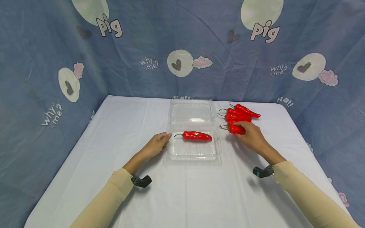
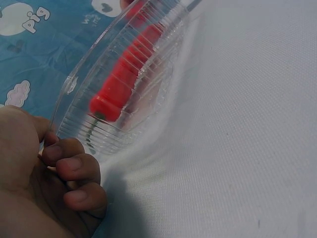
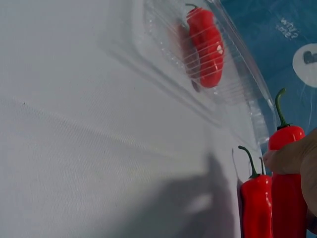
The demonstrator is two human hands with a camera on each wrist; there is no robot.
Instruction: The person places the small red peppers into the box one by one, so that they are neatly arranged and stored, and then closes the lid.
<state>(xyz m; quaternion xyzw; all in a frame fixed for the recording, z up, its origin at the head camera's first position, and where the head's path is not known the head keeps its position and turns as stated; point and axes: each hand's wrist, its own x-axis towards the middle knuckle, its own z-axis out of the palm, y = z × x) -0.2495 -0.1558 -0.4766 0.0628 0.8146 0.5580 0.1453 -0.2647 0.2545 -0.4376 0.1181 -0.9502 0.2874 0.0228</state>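
Right grip (image 1: 251, 135) pinches a red pepper (image 1: 235, 129), its thumb laid across the body just below the stalk end, with the stalk pointing to 9 o'clock. Left grip (image 1: 156, 145), fingers curled, pinches the rim of a clear container (image 1: 191, 150), which lies at 3 o'clock from it and 9 o'clock from the right one. Inside the base a single pepper (image 1: 196, 136) lies crosswise, stalk also to 9 o'clock, and the hinged lid (image 1: 192, 111) stands open at 12 o'clock of it. More peppers (image 1: 246, 110) are heaped just beside the held one at 12 o'clock, overlapping so closely that their number is hard to make out. The right hand covers the held pepper's tip (whether it touches the heap I cannot tell). In the right wrist view the hand runs off at 3 o'clock and the lower ends of the nearer peppers at 6; in the left wrist view the ridged container wall blurs the pepper behind it. On the desk (image 1: 196, 193), the far edge runs just beyond the lid, along the blue curtain (image 1: 137, 41). A narrow strip of white cloth separates container and heap; a broader stretch spreads toward 6 o'clock, between the forearms.
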